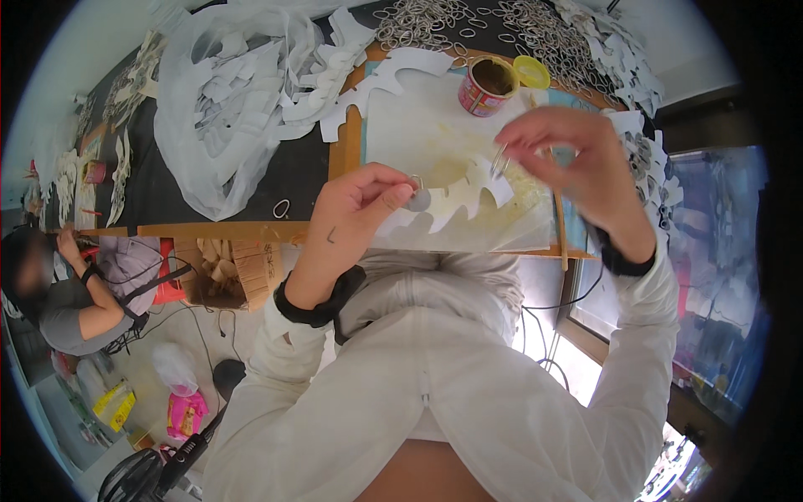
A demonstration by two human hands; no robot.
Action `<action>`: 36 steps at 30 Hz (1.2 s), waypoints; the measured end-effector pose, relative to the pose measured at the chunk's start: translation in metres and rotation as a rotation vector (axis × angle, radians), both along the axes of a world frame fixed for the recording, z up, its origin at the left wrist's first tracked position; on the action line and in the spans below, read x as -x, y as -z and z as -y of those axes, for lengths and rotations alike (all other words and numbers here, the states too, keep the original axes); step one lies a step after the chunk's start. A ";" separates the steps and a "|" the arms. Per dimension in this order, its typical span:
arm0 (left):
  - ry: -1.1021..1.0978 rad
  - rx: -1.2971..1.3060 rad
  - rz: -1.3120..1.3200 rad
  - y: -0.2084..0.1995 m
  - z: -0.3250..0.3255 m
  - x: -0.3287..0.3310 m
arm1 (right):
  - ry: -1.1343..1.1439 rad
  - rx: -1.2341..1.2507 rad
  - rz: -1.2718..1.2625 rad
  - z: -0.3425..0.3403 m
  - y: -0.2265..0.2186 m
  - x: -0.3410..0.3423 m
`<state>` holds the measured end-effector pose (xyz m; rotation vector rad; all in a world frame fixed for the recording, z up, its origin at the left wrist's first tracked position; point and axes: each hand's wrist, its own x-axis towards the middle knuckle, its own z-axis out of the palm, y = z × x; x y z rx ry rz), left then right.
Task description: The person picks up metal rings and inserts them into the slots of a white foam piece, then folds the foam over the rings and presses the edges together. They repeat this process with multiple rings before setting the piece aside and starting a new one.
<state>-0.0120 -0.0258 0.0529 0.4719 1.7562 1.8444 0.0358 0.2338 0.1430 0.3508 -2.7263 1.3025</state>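
My left hand [355, 209] is closed in a pinch at the work board's near left side. Between its thumb and fingertips is a small grey rounded tab [419, 200], with a thin metal loop showing above it. Farther right, my right hand [573, 146] is raised over the board and pinches an oval metal ring [499, 161]. A white scalloped strip [464, 209] lies between the two hands; whether the grey tab is joined to it, I cannot tell. Beyond them stands an open pink tin [485, 87] with brown contents, its yellow lid [532, 72] beside it.
A pale, yellow-stained sheet [410, 125] covers the board. A clear plastic bag [213, 180] of white cut pieces sits on the left. Metal rings [422, 23] are heaped at the back. One loose ring [282, 208] lies near the table edge. A co-worker [79, 293] is at far left.
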 end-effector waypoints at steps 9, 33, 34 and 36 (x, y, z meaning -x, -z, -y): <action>0.015 0.188 0.156 0.014 0.005 0.008 | -0.019 0.217 0.145 0.031 0.059 0.004; 0.040 0.136 0.241 0.027 0.017 0.015 | -0.078 0.219 0.260 0.053 0.083 0.021; 0.024 0.123 0.257 0.027 0.016 0.014 | -0.072 0.209 0.261 0.053 0.083 0.020; 0.011 0.111 0.275 0.027 0.016 0.014 | -0.065 0.201 0.262 0.054 0.083 0.019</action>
